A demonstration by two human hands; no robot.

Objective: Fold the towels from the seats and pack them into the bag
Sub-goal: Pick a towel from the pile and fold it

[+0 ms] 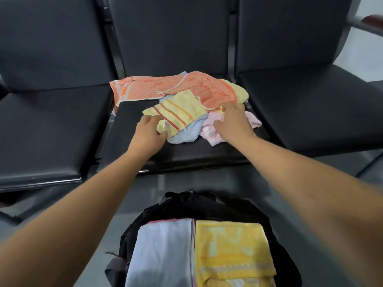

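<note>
Black seat (186, 150), crumpled towel heap (207, 90).
My left hand (148, 134) pinches the yellow striped towel (182, 110); right hand (233, 119) lies loose-fingered on the pink towel (207, 131).

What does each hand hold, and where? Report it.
Left hand pinches the striped yellow towel by its near corner. Right hand rests on the pink towel; grip unclear.

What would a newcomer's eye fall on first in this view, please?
The bright heap of towels on the middle seat stands out against the dark chairs; the left hand pinches its yellow striped towel and the right hand rests on the heap. Nearer the camera, the black bag holds a folded pale towel and a folded yellow towel side by side.
</note>
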